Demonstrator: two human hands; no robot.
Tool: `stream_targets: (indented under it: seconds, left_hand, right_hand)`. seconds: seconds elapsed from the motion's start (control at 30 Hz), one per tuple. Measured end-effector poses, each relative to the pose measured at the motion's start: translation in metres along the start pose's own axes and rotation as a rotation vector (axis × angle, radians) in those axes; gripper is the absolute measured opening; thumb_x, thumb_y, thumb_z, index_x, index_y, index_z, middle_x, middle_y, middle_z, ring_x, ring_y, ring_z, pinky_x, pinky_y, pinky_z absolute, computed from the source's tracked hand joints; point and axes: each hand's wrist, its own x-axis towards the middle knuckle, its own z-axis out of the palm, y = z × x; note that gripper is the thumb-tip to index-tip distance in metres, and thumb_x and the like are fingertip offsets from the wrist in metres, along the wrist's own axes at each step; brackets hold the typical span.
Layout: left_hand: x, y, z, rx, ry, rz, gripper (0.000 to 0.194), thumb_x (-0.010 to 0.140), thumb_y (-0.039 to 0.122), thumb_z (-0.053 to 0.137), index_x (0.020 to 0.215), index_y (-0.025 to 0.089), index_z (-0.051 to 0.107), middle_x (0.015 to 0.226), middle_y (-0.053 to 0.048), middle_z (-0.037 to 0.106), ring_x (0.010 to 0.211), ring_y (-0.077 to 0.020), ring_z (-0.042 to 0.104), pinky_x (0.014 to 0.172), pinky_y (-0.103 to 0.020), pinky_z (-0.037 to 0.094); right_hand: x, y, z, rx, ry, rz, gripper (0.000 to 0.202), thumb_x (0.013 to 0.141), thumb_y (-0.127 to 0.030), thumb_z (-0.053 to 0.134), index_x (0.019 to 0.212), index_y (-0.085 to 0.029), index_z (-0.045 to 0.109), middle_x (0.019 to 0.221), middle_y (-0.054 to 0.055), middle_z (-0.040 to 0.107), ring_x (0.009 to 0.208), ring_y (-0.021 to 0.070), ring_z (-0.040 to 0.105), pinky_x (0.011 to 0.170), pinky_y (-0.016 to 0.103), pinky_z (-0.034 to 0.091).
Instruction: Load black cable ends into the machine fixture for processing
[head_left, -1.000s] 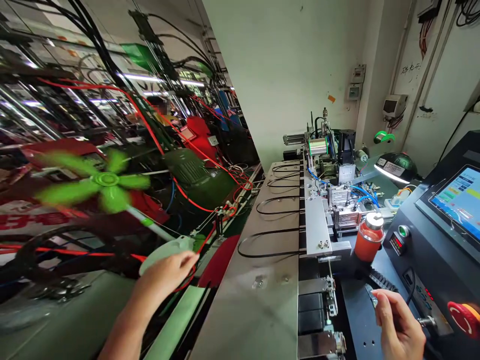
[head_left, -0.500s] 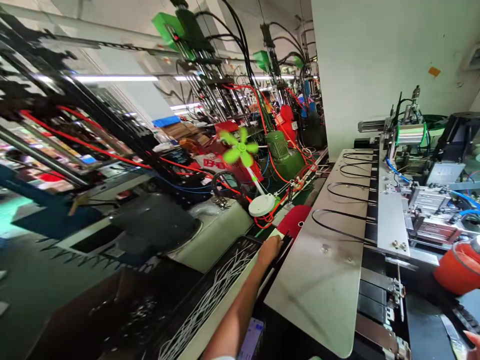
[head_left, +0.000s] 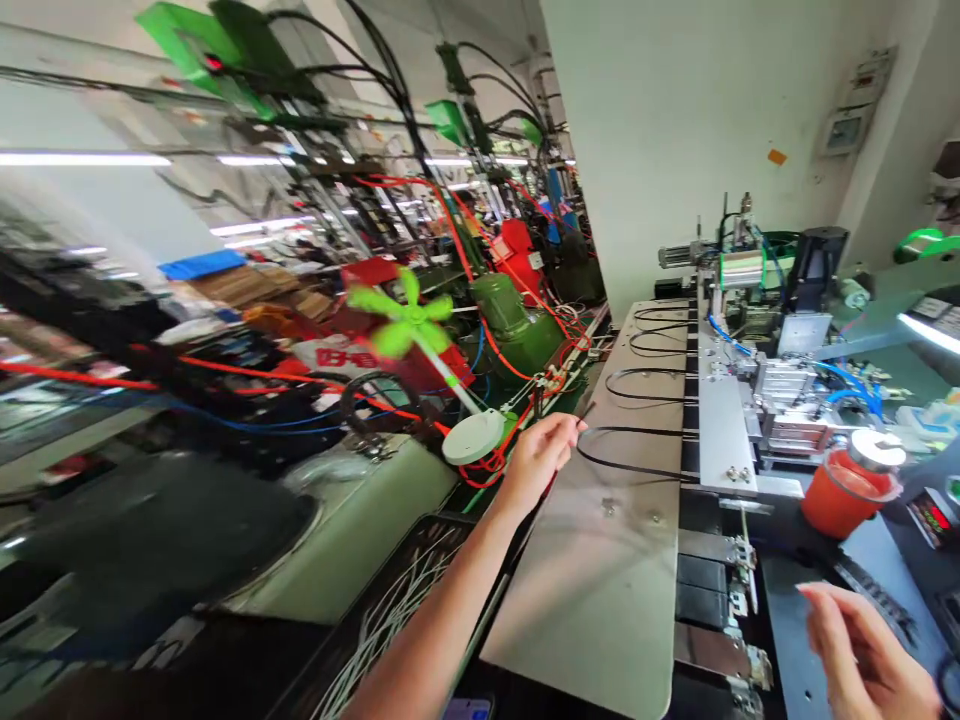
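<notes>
My left hand reaches out over the left edge of a metal plate, thumb and fingers pinched. From its fingertips sticks out a short, thin black cable end. Just beside it, a black cable loop lies on the plate, with several similar loops behind, their ends running under a metal bar. At the lower right, my right hand hovers over a dark work surface, loosely bent with fingers apart and nothing visible in it.
White wires lie in a black tray left of the plate. A small green fan stands beyond. An orange container and machine parts are on the right. A phone shows at the bottom edge.
The view has swung to the right. My left hand has come up from beside the plate to the nearest cable loop. My right hand has come further into view.
</notes>
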Motion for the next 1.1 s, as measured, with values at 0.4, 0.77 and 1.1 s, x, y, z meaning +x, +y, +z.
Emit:
stream_targets:
  seconds: [0.4, 0.77, 1.1]
  left_hand:
    - [-0.045, 0.065, 0.117, 0.293, -0.821, 0.452, 0.023, 0.091, 0.022, 0.046, 0.076, 0.016, 0.061, 0.07, 0.0, 0.058, 0.065, -0.0101, 0.054, 0.063, -0.02, 0.041]
    - [-0.058, 0.05, 0.131, 0.247, -0.83, 0.603, 0.021, 0.092, 0.023, 0.048, 0.084, 0.016, 0.066, 0.08, -0.002, 0.061, 0.069, -0.0099, 0.056, 0.064, -0.019, 0.042]
    - [-0.064, 0.052, 0.129, 0.054, -0.807, 0.197, 0.021, 0.087, 0.028, 0.054, 0.074, 0.014, 0.064, 0.07, -0.001, 0.055, 0.059, -0.0088, 0.053, 0.056, -0.019, 0.043]
  right_hand:
    - [0.014, -0.044, 0.026, 0.262, -0.061, 0.09, 0.013, 0.091, -0.03, 0.054, 0.089, -0.02, 0.063, 0.073, -0.001, 0.063, 0.06, 0.0109, 0.058, 0.057, 0.019, 0.048]
    - [0.012, -0.038, -0.002, 0.169, -0.334, 0.076, 0.019, 0.092, -0.03, 0.053, 0.08, -0.019, 0.063, 0.066, -0.001, 0.057, 0.059, 0.0106, 0.052, 0.056, 0.02, 0.041]
    - [0.007, -0.045, 0.02, -0.002, -0.058, -0.106, 0.022, 0.092, -0.025, 0.05, 0.072, -0.018, 0.058, 0.059, -0.002, 0.054, 0.049, 0.009, 0.045, 0.046, 0.021, 0.034]
